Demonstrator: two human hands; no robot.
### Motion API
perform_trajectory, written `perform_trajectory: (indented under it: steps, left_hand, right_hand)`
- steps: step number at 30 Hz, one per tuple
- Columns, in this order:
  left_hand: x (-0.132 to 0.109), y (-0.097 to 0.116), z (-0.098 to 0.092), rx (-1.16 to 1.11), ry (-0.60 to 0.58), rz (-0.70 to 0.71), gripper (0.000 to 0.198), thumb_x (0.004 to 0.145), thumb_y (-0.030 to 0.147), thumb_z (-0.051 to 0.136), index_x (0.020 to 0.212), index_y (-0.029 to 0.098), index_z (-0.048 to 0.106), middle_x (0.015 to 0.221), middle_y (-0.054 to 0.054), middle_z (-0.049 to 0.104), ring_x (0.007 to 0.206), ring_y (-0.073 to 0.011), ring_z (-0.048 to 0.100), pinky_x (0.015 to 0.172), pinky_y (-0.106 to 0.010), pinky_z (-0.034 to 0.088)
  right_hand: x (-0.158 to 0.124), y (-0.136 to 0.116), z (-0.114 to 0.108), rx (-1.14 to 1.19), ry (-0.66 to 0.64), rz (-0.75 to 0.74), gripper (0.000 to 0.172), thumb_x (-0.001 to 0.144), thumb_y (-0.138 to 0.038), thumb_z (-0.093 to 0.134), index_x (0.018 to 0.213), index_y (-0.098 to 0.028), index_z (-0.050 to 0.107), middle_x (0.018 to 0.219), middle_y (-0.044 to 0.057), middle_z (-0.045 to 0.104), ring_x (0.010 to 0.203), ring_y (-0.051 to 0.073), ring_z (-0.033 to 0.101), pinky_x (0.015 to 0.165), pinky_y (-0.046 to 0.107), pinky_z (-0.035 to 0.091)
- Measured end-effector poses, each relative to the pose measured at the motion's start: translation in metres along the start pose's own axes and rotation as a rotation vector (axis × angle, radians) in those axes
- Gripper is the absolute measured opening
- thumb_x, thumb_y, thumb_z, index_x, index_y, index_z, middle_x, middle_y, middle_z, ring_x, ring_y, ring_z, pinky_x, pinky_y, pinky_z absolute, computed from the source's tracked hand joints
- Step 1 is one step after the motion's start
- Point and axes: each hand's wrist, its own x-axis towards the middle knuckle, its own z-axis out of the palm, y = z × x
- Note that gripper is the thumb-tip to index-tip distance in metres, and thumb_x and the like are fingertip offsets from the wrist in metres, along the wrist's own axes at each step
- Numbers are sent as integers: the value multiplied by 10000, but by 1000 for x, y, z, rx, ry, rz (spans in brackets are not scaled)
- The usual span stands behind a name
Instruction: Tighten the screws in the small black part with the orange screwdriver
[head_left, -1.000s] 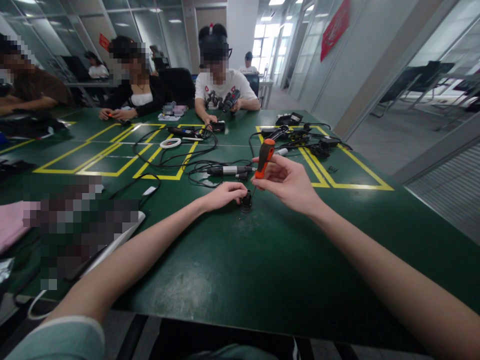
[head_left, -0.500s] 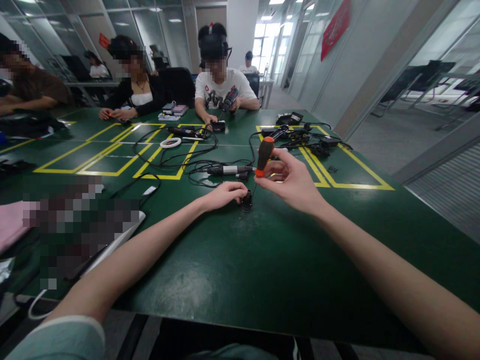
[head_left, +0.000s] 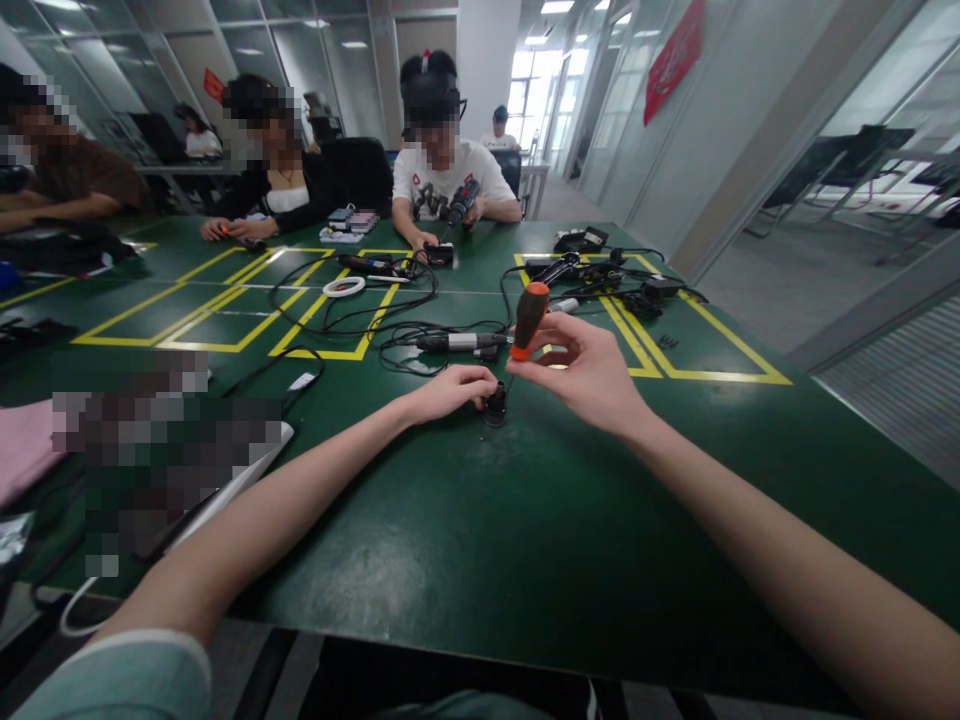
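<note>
My right hand (head_left: 585,365) is closed on the handle of an orange and black screwdriver (head_left: 531,318), which tilts with its thin shaft pointing down. The shaft runs to a small black round part (head_left: 495,406) standing on the green table (head_left: 450,520). With its fingers closed, my left hand (head_left: 454,392) grips that part from the left side. Exactly where the tip meets the part is too small to make out.
Behind my hands lie a silver and black tool (head_left: 457,342) and looped black cables (head_left: 382,325). More black gear (head_left: 585,268) sits at the back right, near several small dark pieces (head_left: 667,342). Opposite, a co-worker (head_left: 450,180) holds a power drill (head_left: 463,202).
The screwdriver and my right hand have come down slightly, towards the black part. My left hand keeps its hold, and the whole view has shifted a little.
</note>
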Motion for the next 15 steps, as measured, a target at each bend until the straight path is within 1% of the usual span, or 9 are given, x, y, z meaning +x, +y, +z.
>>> perform_trajectory:
  steps: [2, 5, 8, 10, 12, 15]
  left_hand:
    - [0, 1, 0, 7, 2, 1, 274, 824, 430, 601, 861, 159, 621, 853, -8, 621, 736, -122, 560, 756, -277, 452]
    - [0, 1, 0, 10, 2, 0, 267, 832, 419, 598, 871, 156, 628, 857, -5, 622, 734, -119, 566, 753, -274, 454]
    - [0, 1, 0, -1, 1, 7, 262, 842, 408, 604, 870, 149, 635, 847, -2, 622, 726, -113, 571, 746, -267, 454]
    - [0, 1, -1, -7, 2, 7, 253, 848, 396, 610, 871, 146, 644, 845, -2, 628, 724, -111, 574, 742, -264, 454]
    - [0, 2, -1, -9, 7, 2, 241, 854, 382, 613, 871, 144, 650, 844, -2, 633, 723, -109, 574, 742, -262, 455]
    - [-1, 2, 0, -11, 12, 1, 230, 858, 371, 613, 866, 144, 648, 837, -1, 633, 720, -108, 573, 742, -261, 456]
  right_hand:
    - [1, -2, -1, -24, -6, 4, 306, 728, -392, 873, 903, -195, 716, 869, 56, 765, 830, 236, 736, 700, 381, 629]
    - [1, -3, -2, -6, -28, 25, 293, 732, -377, 869, 920, -194, 739, 912, 63, 774, 821, 231, 733, 724, 398, 645]
    - [2, -1, -2, 7, -24, 25, 350, 716, -355, 879, 1000, -196, 751, 1034, 73, 776, 784, 211, 725, 739, 409, 657]
    - [2, 0, -3, 6, -7, 27, 403, 701, -350, 888, 1045, -193, 746, 1089, 80, 766, 769, 204, 720, 724, 402, 659]
    - [2, 1, -3, -2, 0, 29, 437, 695, -349, 893, 1068, -183, 739, 1048, 79, 761, 775, 208, 720, 719, 396, 657]
    - [2, 0, -4, 4, -32, 23, 466, 706, -344, 892, 1108, -177, 725, 927, 58, 754, 805, 222, 734, 775, 413, 657]
